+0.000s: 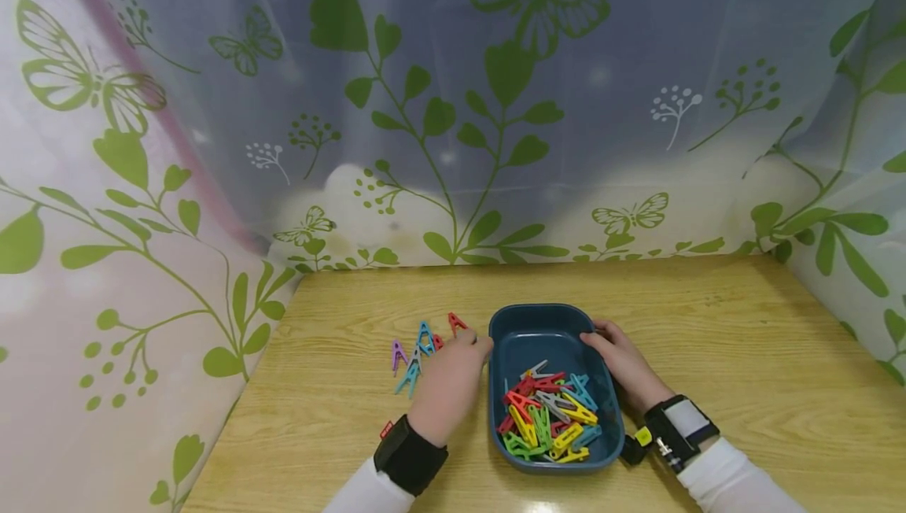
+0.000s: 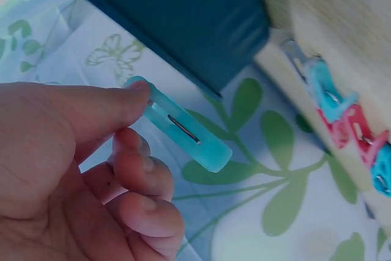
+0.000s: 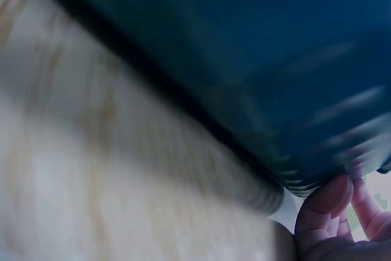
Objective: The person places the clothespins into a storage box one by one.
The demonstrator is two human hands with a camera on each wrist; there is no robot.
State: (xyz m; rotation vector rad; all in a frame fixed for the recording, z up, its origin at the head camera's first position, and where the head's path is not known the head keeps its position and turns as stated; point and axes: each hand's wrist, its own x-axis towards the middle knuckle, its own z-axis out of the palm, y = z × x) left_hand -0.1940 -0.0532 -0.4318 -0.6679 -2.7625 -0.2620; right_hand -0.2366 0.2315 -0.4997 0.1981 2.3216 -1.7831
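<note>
A dark blue tray sits on the wooden table with several coloured clothes pegs heaped in its near half. My left hand hovers just left of the tray and pinches a light blue peg between thumb and fingers; the head view hides that peg behind the hand. My right hand grips the tray's right rim, with its fingertips curled at the edge. A few loose pegs, blue, purple and red, lie on the table left of my left hand.
A sheer curtain printed with green leaves and butterflies hangs around the table's back and both sides. Bare wood stretches right of the tray and along the back edge.
</note>
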